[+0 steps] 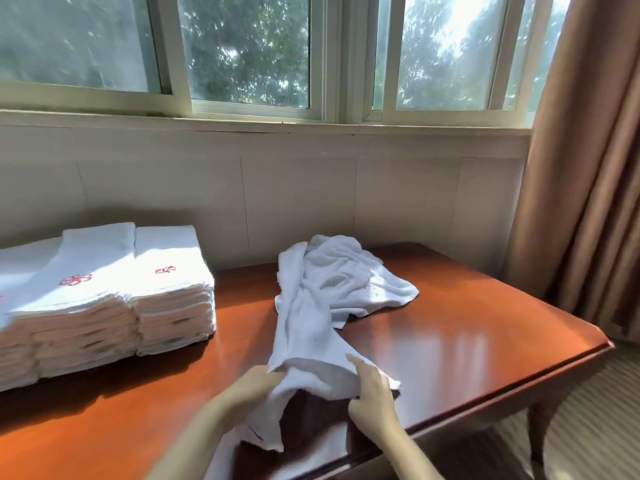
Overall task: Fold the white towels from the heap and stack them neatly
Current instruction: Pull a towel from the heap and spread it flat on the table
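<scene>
On a polished wooden table, seen from the head camera, a white towel trailed from the small heap near the far edge toward the person. Both the left hand and the right hand pinched its bunched near end, fingers curled into the cloth. It looked soft, light and limp, thick-piled and rumpled; its corners would likely give the best hold. Neat folded towels with red emblems sat stacked at the left.

Folded stacks lie left of the heap on the table.
</scene>
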The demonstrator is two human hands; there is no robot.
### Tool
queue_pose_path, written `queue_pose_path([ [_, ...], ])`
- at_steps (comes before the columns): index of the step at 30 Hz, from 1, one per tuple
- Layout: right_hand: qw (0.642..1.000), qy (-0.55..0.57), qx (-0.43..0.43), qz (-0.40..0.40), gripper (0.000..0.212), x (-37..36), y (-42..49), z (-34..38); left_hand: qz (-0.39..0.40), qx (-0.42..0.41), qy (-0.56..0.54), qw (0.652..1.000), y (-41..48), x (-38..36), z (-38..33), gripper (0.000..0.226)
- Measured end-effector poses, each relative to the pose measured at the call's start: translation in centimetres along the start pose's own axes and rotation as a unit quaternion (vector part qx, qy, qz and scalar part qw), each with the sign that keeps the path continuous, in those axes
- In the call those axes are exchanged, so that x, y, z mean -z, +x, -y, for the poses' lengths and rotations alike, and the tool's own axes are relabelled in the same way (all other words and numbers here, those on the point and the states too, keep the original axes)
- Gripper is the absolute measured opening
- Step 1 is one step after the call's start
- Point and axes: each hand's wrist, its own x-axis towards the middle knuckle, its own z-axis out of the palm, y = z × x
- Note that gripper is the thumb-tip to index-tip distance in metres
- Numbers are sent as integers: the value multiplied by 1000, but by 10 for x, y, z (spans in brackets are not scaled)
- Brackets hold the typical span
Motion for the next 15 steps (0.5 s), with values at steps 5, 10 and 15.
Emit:
queue_pose_path([
  [5, 993, -95, 21, 73, 51, -23, 20, 34, -72, 77, -97, 990, -23, 53, 58, 29],
  [10, 981, -17, 101, 163, 14, -47, 14, 79, -186, 130, -36, 973, -52, 103, 109, 34],
  [15, 965, 149, 129, 175, 15, -66, -7, 134, -259, 37, 218, 940, -62, 104, 91, 64],
])
